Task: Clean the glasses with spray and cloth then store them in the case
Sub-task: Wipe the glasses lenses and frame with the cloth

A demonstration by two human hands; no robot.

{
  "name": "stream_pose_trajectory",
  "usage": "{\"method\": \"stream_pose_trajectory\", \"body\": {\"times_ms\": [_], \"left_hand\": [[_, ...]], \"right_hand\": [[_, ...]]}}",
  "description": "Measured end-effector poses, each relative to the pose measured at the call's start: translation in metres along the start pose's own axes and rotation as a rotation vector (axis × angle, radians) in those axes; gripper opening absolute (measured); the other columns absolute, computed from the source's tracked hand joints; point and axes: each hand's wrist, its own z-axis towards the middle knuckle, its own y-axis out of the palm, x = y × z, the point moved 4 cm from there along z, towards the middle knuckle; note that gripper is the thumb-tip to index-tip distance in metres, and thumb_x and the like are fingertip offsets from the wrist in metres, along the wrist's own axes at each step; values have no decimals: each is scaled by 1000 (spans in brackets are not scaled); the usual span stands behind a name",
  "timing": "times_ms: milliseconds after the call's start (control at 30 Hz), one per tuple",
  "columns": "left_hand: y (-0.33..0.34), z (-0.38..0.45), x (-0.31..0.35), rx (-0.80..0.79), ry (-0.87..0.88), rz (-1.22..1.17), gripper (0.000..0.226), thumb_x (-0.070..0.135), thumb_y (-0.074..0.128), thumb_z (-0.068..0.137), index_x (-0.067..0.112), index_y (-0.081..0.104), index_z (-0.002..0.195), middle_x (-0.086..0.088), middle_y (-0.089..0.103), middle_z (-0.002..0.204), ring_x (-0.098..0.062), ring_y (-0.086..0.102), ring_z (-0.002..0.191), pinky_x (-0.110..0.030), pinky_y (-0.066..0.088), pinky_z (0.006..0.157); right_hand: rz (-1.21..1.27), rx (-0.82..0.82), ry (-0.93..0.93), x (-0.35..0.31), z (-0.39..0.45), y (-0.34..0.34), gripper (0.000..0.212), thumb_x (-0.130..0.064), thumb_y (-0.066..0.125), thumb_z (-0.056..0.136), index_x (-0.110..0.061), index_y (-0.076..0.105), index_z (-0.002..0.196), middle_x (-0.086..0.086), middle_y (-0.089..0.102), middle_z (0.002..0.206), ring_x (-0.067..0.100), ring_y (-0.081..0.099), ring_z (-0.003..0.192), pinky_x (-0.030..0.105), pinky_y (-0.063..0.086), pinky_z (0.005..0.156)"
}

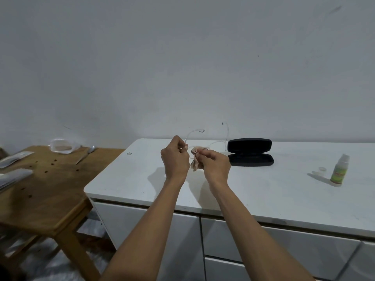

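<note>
Clear-framed glasses are held up above the white cabinet top, temples unfolded and pointing away from me. My left hand pinches the frame near its left hinge. My right hand presses a small beige cloth against a lens, and the cloth's loose end hangs below my fingers. A black glasses case lies open just right of my hands. A small spray bottle with a green label stands far right, its clear cap beside it.
A wooden table stands lower at the left, carrying a clear plastic bag, a spoon and flat packets. White drawers front the cabinet. The grey wall rises right behind it.
</note>
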Motion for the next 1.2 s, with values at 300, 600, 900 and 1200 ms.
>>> {"method": "stream_pose_trajectory", "body": {"times_ms": [300,600,900,1200], "left_hand": [[-38,24,-41,83,2,23,17,-6,64,88,9,71,89,-3,71,75,-21,68,68,-32,56,65],[-65,17,-93,94,-41,159,19,-15,67,83,3,72,82,-8,74,80,-21,69,74,-12,43,66],[-71,11,-112,-77,54,372,33,-24,52,80,3,68,90,-12,69,90,-27,63,80,-32,49,73],[-78,7,-99,-200,167,480,59,-26,49,74,4,67,121,-16,67,126,-35,62,115,-43,51,98]], "right_hand": [[-52,100,-44,-10,17,-33,17,3,72,88,-13,80,85,-4,78,69,16,77,67,34,65,72],[-140,173,-90,-16,38,-57,10,-12,73,87,-20,79,85,3,74,76,22,73,78,41,66,73],[-426,-121,-90,-29,35,-40,15,-16,67,84,-16,78,73,-9,77,69,12,60,62,32,53,67],[-739,-146,-103,-56,48,-46,22,-21,67,86,-25,78,67,-6,75,67,14,67,66,28,50,60]]}}
